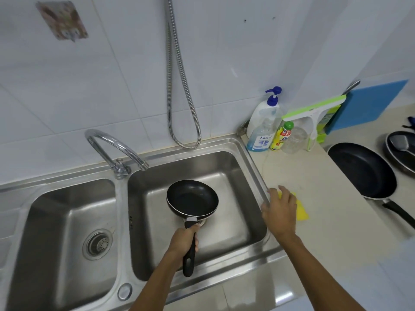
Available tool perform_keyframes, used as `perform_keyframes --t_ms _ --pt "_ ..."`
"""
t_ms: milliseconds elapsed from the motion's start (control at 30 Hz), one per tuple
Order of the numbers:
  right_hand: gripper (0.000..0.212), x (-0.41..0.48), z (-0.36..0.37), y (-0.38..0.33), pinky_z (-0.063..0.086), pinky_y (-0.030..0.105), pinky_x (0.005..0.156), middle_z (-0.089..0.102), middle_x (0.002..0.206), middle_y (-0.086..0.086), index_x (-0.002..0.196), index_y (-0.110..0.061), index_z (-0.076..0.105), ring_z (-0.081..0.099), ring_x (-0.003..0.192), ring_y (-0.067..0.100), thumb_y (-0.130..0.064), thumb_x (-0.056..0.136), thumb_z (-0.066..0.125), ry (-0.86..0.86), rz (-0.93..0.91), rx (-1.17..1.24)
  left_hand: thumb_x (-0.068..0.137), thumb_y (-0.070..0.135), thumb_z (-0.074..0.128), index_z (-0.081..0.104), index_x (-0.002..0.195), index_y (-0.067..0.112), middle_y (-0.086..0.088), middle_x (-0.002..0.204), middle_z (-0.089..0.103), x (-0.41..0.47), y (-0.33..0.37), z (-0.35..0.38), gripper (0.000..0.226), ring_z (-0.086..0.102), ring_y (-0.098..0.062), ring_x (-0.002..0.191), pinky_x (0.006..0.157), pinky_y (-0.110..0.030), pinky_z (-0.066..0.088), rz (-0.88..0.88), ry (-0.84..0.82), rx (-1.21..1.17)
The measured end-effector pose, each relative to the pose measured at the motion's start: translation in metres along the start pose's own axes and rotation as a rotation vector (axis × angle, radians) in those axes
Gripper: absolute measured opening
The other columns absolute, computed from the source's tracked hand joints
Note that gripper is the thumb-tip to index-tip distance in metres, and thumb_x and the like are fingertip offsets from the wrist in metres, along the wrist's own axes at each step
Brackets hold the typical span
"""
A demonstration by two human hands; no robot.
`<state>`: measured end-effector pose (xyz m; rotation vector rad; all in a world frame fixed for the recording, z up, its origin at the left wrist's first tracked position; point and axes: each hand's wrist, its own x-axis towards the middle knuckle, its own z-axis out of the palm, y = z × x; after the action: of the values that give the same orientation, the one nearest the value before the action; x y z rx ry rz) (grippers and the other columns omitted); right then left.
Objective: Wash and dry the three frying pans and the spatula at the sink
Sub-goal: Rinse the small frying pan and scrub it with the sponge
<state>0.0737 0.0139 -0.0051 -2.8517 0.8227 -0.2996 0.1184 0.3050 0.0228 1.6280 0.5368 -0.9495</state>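
My left hand (pixel 183 243) grips the black handle of a small black frying pan (pixel 192 197), held level over the right basin of the steel sink (pixel 251 158). My right hand (pixel 280 209) rests with spread fingers on a yellow sponge (pixel 301 212) on the counter just right of the sink rim; whether it grips the sponge I cannot tell. A large black frying pan (pixel 361 169) lies on the counter to the right. Behind it at the frame edge, a third pan (pixel 391 153) holds a grey spatula (pixel 400 142).
The curved tap (pixel 114 144) points at the right basin; no water runs. A metal shower hose (pixel 177 86) hangs on the tiled wall. A pump soap bottle (pixel 262 126), yellow bottle (pixel 280 138), green squeegee (pixel 314 113) and blue board (pixel 368 106) stand behind the counter. The left basin has a drain strainer (pixel 97 243).
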Motion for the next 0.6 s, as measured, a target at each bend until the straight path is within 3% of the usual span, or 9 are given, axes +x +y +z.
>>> perform_keyframes --t_ms 100,300,400,600 --pt "0.040 -0.011 0.011 -0.033 0.048 0.046 0.090 0.058 0.122 0.018 0.114 -0.013 0.064 0.057 0.104 0.040 -0.019 0.076 0.073 -0.067 -0.132 0.045 0.102 0.027 0.057 0.059 0.078 0.006 -0.007 0.055 0.059 0.001 -0.005 -0.010 0.032 0.053 -0.017 0.044 0.052 -0.029 0.047 0.053 0.066 0.090" --pt "0.041 -0.038 0.005 -0.085 0.051 0.036 0.090 0.056 0.126 0.009 0.126 -0.018 0.058 0.055 0.109 0.028 -0.025 0.087 0.068 -0.216 -0.173 0.152 0.102 0.029 0.055 0.067 0.079 0.005 -0.004 0.055 0.064 0.008 -0.016 -0.028 0.035 0.061 -0.018 0.049 0.060 -0.032 0.054 0.134 0.145 0.259" --pt "0.042 -0.045 0.002 -0.099 0.048 0.035 0.100 0.051 0.133 0.005 0.133 -0.022 0.050 0.050 0.117 0.025 -0.029 0.093 0.061 -0.293 -0.228 0.158 0.101 0.031 0.053 0.068 0.083 0.005 -0.008 0.067 0.069 0.007 -0.017 -0.026 0.035 0.065 -0.021 0.059 0.059 -0.032 0.054 0.158 0.197 0.333" --pt "0.043 -0.047 -0.007 -0.107 0.049 0.034 0.098 0.049 0.134 0.004 0.134 -0.023 0.046 0.049 0.118 0.023 -0.030 0.094 0.059 -0.282 -0.225 0.175 0.099 0.040 0.052 0.065 0.089 0.013 -0.006 0.080 0.070 0.009 -0.020 -0.021 0.032 0.068 -0.023 0.072 0.070 -0.037 0.059 0.233 0.328 0.583"
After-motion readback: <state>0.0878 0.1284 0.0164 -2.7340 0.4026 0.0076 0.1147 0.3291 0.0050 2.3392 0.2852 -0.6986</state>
